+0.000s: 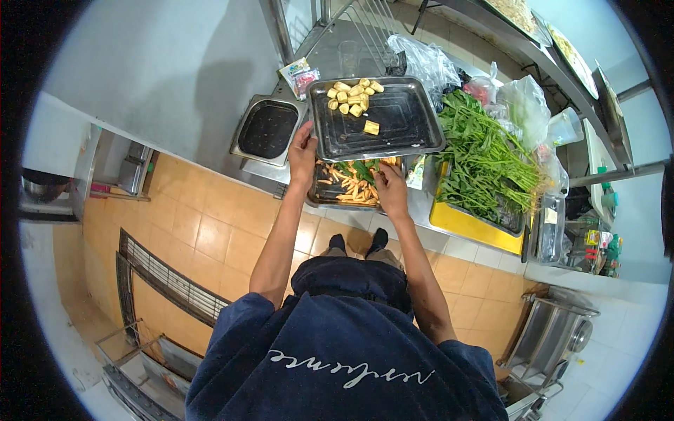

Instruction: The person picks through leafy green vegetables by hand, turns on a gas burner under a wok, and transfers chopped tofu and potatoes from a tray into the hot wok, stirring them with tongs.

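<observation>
My left hand (303, 151) is closed on the left rim of a dark metal tray (400, 133). A pile of short pale-yellow chunks (351, 97) sits at the far side of this tray, with one piece (371, 127) lying apart nearer the middle. Partly covered by it is a second dark tray (319, 203), holding orange strips (351, 182) and some green leaves (364, 170). My right hand (390, 188) reaches into the second tray beside the leaves, fingers bent together; what they pinch is hidden.
Left of the trays stands a square dark-bottomed pan (270, 130). Long-stemmed leafy greens (484, 147) cover a tray on a yellow board (449, 219) to the right. Plastic bags (428, 63) lie behind, near small packets (298, 74). A metal shelf (509, 38) overhangs the far right.
</observation>
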Tool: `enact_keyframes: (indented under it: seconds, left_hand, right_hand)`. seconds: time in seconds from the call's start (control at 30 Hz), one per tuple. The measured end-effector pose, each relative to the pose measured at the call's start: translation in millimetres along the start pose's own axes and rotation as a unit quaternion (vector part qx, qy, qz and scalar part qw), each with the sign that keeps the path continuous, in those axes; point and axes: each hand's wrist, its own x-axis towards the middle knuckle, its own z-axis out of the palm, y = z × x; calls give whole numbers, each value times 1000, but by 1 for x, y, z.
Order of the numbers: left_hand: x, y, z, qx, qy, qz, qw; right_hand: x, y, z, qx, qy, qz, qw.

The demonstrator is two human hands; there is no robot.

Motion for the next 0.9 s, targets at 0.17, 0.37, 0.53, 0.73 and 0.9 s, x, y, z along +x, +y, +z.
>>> enact_keyframes:
  seconds: [0.17, 0.37, 0.53, 0.73, 0.9]
  left_hand:
    - [-3, 6, -1, -13, 7, -7, 1000]
    - [-15, 8, -12, 23, -9, 18, 1000]
    - [-37, 10, -16, 99, -17, 42, 994]
    - [-82, 17, -21, 113, 5, 62, 992]
    - [-91, 7, -25, 114, -18, 79, 990]
  right_hand:
    - [-3, -23, 10, -156, 21, -94, 983]
    - [-3, -26, 9, -168, -23, -99, 980]
    - [-4, -16, -5, -97, 0, -150, 984]
    - [-5, -7, -24, 128, 23, 30, 991]
    - [11, -17, -22, 72, -42, 44, 996]
